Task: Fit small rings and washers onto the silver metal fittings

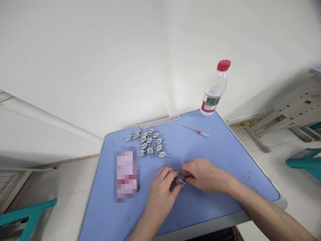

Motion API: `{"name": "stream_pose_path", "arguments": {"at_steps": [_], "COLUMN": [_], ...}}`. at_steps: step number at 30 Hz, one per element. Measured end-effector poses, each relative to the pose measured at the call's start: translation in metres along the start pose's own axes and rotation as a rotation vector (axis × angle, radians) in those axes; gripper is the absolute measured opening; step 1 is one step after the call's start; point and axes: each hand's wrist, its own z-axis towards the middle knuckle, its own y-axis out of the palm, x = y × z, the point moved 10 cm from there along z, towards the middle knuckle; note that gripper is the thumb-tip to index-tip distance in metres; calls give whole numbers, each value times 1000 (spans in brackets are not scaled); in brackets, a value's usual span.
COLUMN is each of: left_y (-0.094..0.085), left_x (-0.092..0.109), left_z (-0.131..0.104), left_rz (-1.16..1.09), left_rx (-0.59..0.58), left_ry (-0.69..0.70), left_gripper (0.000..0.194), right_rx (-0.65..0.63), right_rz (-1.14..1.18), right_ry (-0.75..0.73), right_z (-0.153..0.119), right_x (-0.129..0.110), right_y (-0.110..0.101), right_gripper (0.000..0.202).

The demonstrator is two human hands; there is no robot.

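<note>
My left hand (165, 187) is closed, thumb and fingers gripping the left side of a small metal valve (180, 179) with an oval flange and a thin stem. At the valve's right end, my right hand (200, 174) pinches with thumb and forefinger; the fingertips partly hide what lies between them. Both hands are low over the front half of the blue table (215, 207). Beyond them to the left, several similar metal valves (149, 140) lie in a loose cluster, their thin tubes pointing different ways.
A screwdriver (199, 132) with a clear and red handle lies toward the back right. A red-capped water bottle (213, 97) stands at the back corner. Left of my hands is a blurred pinkish rectangular object (125, 170). Teal stools (32, 214) stand beside the table; a wall (125, 67) rises behind it.
</note>
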Motion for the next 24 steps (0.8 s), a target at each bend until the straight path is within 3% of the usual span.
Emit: {"name": "stream_pose_path", "arguments": {"at_steps": [4, 9, 24], "left_y": [-1, -1, 6], "left_x": [2, 5, -3], "left_z": [-2, -5, -5], "left_rz": [3, 9, -67], "left_rx": [-7, 15, 2], "left_ry": [5, 50, 35], "left_gripper": [28, 16, 22], "right_rx": [3, 5, -38], "right_rz": [16, 12, 1], "right_ry": [5, -15, -109], "right_z": [-4, -9, -7], "right_x": [3, 0, -25], "right_y": [-5, -8, 8], "right_gripper": [8, 9, 17]}}
